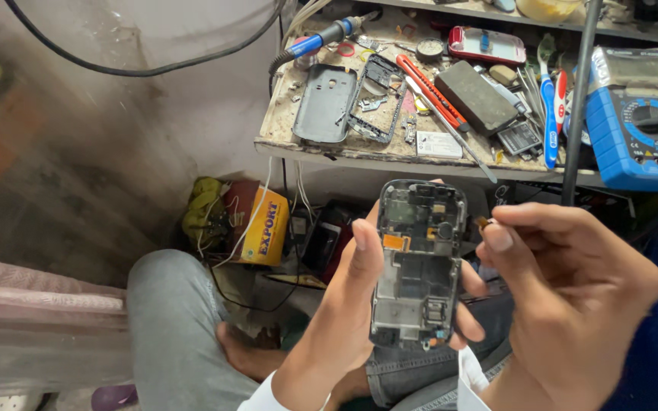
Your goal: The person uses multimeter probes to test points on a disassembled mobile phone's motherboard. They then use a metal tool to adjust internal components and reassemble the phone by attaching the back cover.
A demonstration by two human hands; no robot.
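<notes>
Grey metal and bare circuitry show on the stripped phone frame [419, 262], gripped upright in the left hand [344, 320] below the desk [329, 148]. Its back cover [326, 104] and bezel [377, 99] already lie on the desk above. The right hand [573, 297], just right of the frame, pinches a tiny brownish part [484, 223]; what it is stays unclear. Reassembly looks undone.

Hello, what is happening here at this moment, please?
A person holds an opened phone, its back cover off, upright in the left hand. The right hand pinches a tiny part beside the phone's upper edge. Behind, a cluttered workbench carries a grey back cover, a soldering iron and a blue multimeter.
</notes>
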